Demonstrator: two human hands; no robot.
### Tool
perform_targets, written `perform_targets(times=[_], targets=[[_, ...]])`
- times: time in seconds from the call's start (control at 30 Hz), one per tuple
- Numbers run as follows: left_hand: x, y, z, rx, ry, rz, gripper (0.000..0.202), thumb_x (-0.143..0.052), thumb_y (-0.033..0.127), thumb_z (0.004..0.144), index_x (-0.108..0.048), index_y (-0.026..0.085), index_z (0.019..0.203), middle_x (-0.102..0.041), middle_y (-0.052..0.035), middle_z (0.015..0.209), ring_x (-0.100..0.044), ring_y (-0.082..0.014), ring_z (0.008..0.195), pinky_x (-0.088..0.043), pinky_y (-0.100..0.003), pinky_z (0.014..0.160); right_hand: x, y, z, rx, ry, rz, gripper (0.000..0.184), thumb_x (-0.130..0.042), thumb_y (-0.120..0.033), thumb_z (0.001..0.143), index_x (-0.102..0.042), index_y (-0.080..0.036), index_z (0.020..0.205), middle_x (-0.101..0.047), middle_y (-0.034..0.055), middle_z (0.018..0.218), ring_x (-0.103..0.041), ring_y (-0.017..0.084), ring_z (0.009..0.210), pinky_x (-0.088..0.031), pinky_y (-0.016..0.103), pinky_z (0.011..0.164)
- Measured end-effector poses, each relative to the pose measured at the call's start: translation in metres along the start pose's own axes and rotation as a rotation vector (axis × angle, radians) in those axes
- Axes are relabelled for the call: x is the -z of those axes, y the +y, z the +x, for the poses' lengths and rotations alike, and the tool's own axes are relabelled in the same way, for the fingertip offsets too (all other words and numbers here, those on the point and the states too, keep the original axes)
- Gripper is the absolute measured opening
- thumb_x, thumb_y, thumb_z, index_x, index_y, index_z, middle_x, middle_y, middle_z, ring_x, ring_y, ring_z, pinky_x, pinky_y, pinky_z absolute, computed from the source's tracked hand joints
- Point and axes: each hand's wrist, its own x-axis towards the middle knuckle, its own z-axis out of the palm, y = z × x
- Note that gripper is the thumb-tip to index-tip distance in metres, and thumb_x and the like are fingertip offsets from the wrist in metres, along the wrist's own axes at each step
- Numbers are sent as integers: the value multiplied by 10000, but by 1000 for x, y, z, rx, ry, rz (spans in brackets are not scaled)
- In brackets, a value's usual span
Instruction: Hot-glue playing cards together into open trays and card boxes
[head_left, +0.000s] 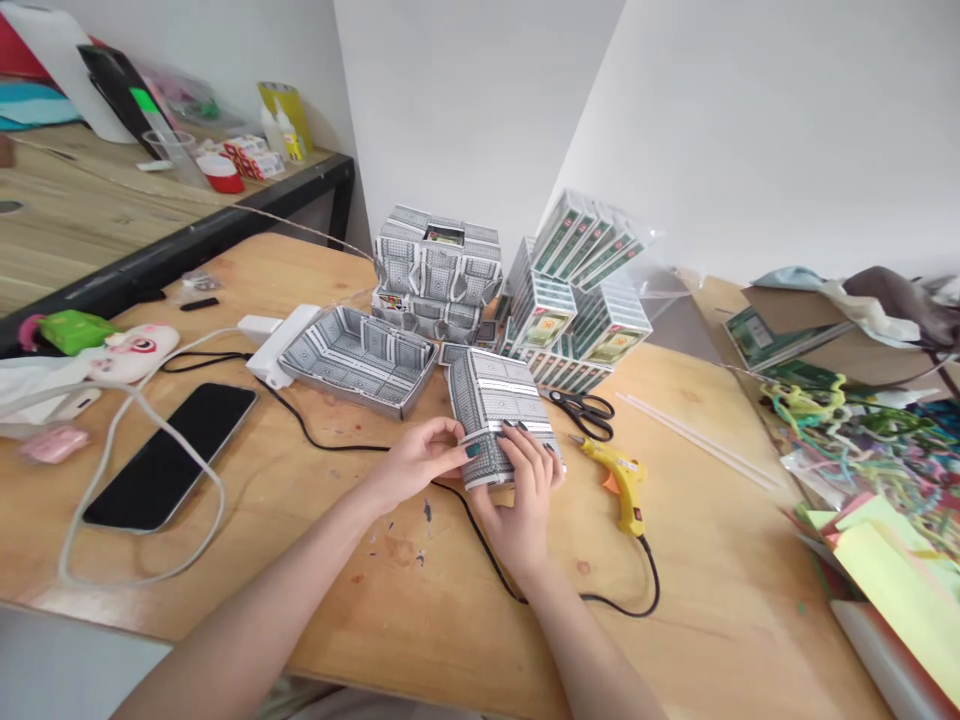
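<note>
Above the wooden table (720, 570), both hands (412, 462) (523, 515) (partly curled) hold a patterned box's (506, 385) near end.

No lettering can be read; print on the stacked green-and-white boxes (552, 326) is too small.

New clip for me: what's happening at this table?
A person has both bare hands on a grey-and-white patterned piece: the left hand holds its near left corner, and the right hand spreads its fingers over the top near the same end. To the left sits an open patterned tray. On the right, a yellow glue gun and black-handled scissors lie on the wooden table, with neither hand on them.
</note>
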Motion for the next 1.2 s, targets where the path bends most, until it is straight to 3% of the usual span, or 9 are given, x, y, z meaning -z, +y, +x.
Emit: perform_targets(times=[0.17, 0.37, 0.6, 0.7, 0.83, 0.93, 1.03, 1.2], targets=[[-5, -5, 0, 38, 48, -7, 408, -780, 281, 583, -415, 197, 746, -530, 60, 696, -542, -111, 661, -482, -249, 599, 1, -4, 0, 23, -87, -4, 426, -526, -207, 739, -475, -218, 1161, -579, 83, 1182, -458, 269, 1176, -219, 500, 1003], [-10, 1, -3, 99, 87, -37, 394, -750, 223, 591, -377, 194, 716, -493, 61, 720, -532, -108, 683, -504, -280, 640, 7, -5, 3, 29, -163, 60, 490, -520, -209, 704, -473, -215, 1191, -557, 78, 1199, -437, 271, 1195, -216, 500, 1021], [-6, 1, -2, 29, 113, -3, 376, -716, 239, 618, -358, 201, 730, -502, 64, 721, -512, -99, 607, -452, -231, 541, 13, -10, 3, 81, -250, 103, 581, -502, -231, 683, -425, -190, 1257, -513, 99, 1259, -393, 295, 1241, -196, 535, 1042], [-5, -4, 0, -14, 155, 13, 351, -693, 291, 656, -365, 205, 746, -503, 65, 720, -507, -93, 593, -422, -210, 527, 14, -10, 4, 101, -229, 140, 599, -504, -230, 689, -397, -177, 1276, -522, 112, 1242, -425, 293, 1216, -242, 530, 1024], [-3, -11, 6, -14, 322, 92, 347, -674, 364, 667, -377, 201, 745, -473, 59, 689, -498, -94, 593, -398, -202, 526, 16, -8, 4, 82, -175, 260, 521, -506, -196, 724, -407, -186, 1235, -584, 103, 1124, -534, 254, 1071, -386, 469, 919], [-3, -13, 10, 22, 423, 127, 377, -664, 380, 665, -384, 211, 851, -548, 26, 791, -542, -119, 656, -408, -212, 536, 17, -6, 1, 24, -128, 326, 413, -499, -149, 766, -448, -208, 1172, -619, 80, 1029, -582, 215, 945, -460, 398, 813], [-5, -10, 11, 44, 421, 94, 454, -649, 328, 659, -330, 242, 971, -603, 2, 897, -565, -131, 655, -406, -217, 514, 18, -1, 0, -66, -67, 321, 307, -473, -114, 800, -503, -221, 1086, -634, 55, 936, -597, 182, 845, -487, 346, 738], [-3, -6, 9, 55, 364, 70, 452, -613, 281, 666, -298, 268, 991, -603, 41, 794, -541, -119, 564, -381, -202, 476, 21, 9, 10, -146, -6, 248, 238, -459, -124, 816, -549, -203, 1021, -607, 65, 916, -577, 189, 859, -482, 366, 763]])
